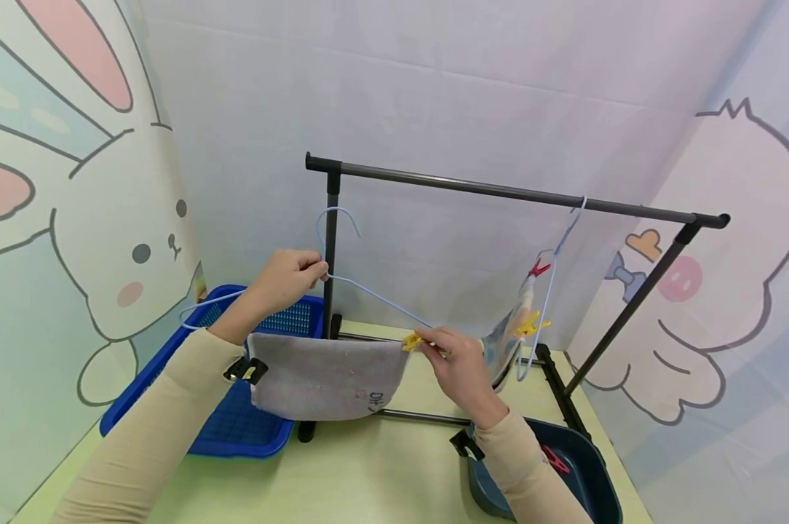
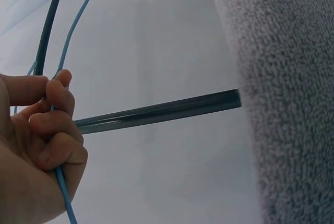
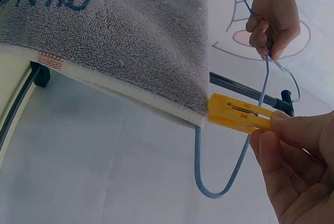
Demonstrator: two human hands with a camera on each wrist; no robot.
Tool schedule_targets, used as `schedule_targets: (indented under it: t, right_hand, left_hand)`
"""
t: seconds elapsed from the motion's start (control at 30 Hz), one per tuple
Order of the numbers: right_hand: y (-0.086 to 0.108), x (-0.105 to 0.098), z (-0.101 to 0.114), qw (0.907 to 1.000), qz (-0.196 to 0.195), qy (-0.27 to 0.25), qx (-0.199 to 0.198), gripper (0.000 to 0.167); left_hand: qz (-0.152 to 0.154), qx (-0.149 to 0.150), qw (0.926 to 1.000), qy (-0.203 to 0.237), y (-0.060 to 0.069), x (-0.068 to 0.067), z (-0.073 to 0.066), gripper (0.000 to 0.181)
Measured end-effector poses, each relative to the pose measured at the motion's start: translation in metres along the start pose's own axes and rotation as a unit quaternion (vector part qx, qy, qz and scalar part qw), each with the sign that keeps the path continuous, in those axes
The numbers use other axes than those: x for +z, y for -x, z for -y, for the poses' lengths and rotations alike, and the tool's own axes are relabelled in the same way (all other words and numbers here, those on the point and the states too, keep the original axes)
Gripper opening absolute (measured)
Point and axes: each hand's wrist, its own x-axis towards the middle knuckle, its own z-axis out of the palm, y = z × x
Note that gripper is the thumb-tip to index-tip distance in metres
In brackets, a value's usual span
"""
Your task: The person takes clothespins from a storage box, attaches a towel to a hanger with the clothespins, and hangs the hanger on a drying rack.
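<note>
My left hand (image 1: 288, 278) grips a light blue wire hanger (image 1: 381, 297) just below its hook, fingers curled round the wire in the left wrist view. Over the hanger's lower bar hangs a grey towel (image 1: 329, 375) with dark lettering near its lower edge. At the towel's right upper corner, my right hand (image 1: 456, 364) pinches a yellow clothespin (image 3: 237, 113) between thumb and fingers. In the right wrist view, the clothespin's nose meets the towel's corner beside the hanger's bent end. The hanger's hook stands free in front of the rack's left post.
A dark metal rack (image 1: 447, 182) stands on the table, holding another blue hanger (image 1: 548, 291) with a cloth (image 1: 509, 335), a red clothespin (image 1: 538, 268) and yellow ones. A blue basket (image 1: 237, 429) is at left. A dark green basin (image 1: 587, 466) with a red clothespin (image 1: 554, 459) is at right.
</note>
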Motion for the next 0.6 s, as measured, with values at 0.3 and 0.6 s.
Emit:
schedule_targets:
  t: [0.3, 0.6]
  right_hand:
    - [-0.0023, 0.0011, -0.0044, 0.9999, 0.007, -0.014, 0.0, 0.028]
    - [-0.0037, 0.0021, -0.0069, 0.9998, 0.019, -0.008, 0.005, 0.026]
  left_hand:
    - [0.005, 0.007, 0.9999, 0.008, -0.0005, -0.0006, 0.0, 0.031]
    - [0.009, 0.004, 0.9999, -0.011, -0.0017, 0.0004, 0.002, 0.028]
